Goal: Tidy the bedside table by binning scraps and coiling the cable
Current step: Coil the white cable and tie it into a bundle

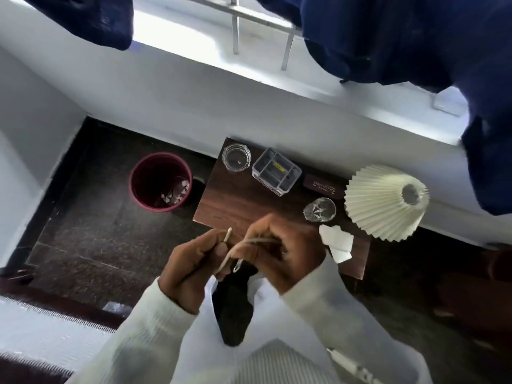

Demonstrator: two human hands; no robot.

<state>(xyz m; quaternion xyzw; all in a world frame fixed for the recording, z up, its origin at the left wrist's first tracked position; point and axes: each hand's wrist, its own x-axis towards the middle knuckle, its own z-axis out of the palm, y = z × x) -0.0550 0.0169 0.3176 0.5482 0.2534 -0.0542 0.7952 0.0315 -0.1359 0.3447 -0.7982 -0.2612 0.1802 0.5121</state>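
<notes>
Wood table [235, 200] w/ lamp [385, 202], under window; both hands [191, 261] [279, 250] pinching cable [238, 249]; bin [160, 182] on floor.

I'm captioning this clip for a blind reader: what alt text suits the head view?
Two hands, left hand and right hand, wind a thin white cable above a dark wooden bedside table. The table holds a glass ashtray, clear organiser, pleated lamp shade and paper scraps; a maroon bin stands left.
</notes>
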